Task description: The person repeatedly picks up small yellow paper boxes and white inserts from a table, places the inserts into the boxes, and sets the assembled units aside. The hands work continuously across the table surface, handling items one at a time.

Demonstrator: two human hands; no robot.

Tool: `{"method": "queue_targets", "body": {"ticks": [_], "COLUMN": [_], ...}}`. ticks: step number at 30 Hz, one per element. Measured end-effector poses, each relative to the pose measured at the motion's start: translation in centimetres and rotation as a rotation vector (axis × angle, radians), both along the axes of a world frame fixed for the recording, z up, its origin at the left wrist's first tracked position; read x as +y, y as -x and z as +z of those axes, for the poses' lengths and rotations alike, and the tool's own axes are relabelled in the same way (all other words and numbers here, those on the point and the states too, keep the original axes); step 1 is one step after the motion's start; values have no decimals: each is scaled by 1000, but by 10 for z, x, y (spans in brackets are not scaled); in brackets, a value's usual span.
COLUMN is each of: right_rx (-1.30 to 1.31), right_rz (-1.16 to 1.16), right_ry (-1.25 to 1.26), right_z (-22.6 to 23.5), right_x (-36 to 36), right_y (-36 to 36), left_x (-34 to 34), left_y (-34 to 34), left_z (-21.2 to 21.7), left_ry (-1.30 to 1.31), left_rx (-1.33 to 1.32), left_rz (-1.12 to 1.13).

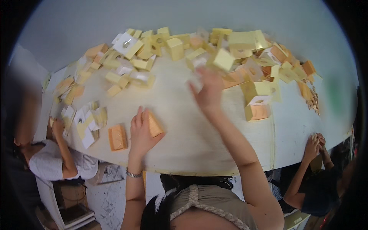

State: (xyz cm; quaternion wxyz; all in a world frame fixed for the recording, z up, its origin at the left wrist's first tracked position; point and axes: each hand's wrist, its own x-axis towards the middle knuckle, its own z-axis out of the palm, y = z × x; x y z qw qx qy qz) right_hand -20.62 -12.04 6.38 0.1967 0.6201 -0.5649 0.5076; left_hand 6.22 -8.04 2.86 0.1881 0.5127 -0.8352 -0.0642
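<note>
My left hand (141,132) rests on the pale table (184,130) near its front edge, fingers wrapped around a small orange box (155,124). A second orange box (117,137) lies flat just to its left. My right hand (209,92) is stretched out toward the far pile of yellow boxes (214,51). It is blurred by motion, its fingers touch a pale piece (196,82), and whether it grips it is unclear.
Yellow, white and orange cartons are heaped along the table's far side and left end (84,119). An open yellow box with an orange side (257,107) stands to the right. One person (57,153) works at the left edge, another person (314,153) at the right edge.
</note>
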Motion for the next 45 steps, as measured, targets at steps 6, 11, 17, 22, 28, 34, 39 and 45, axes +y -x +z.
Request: {"method": "queue_targets", "body": {"ticks": [6,11,17,22,28,34,39,45], "right_rx": [-673,-965,-1203,-487,171,5,49,-634], "right_rz": [812,914,894,418,477,355,282,762], "right_ry": [-1142,-1205,-1364,-1158,-422,-426,-511,-1023], "right_z": [-67,-84,-51,-35,-87,-89,-83,-62], "right_x": [45,33,34,78,108,105,103,113], "right_y": [-109,-93,-18,51,66,71,76,84], "left_x": [13,12,-6,-28,-154,-189,-133,-13], "left_y": [1,13,-14,50,238,258,165,58], "left_z": [-9,2,16,65,18,-16,7,-20], "left_ry": [72,95,-35,113,371,70,-329,-465], "left_rx": [-37,-83,-288,-233,-77,219,666,650], "left_rz": [28,-30,17,-29,-581,-364,-18,207]}}
